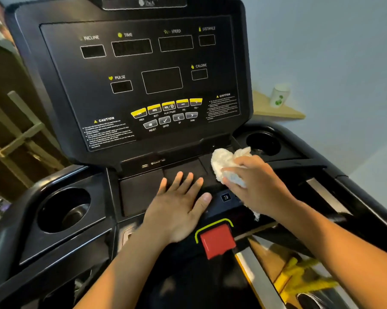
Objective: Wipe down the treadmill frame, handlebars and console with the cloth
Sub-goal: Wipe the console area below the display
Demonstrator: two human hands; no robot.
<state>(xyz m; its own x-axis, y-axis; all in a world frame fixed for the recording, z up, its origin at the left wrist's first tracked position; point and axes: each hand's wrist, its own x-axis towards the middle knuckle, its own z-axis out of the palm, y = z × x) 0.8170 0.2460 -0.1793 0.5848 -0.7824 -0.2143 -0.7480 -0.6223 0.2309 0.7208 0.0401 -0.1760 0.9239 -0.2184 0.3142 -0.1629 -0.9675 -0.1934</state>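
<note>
Both hands worked at the console (143, 85): the right hand (258, 186) clutched the cloth (223, 161), bunched beyond its curled fingers (234, 169), while the left hand (179, 210) lay flat, fingers spread, empty.

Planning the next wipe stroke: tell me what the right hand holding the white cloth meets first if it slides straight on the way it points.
Probably the upright black console panel's lower edge, just beyond the crumpled white cloth under the right hand; depth is unclear.

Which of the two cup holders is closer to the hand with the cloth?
The right cup holder, just beyond the cloth in the right hand. The left cup holder lies past the flat left hand.
</note>
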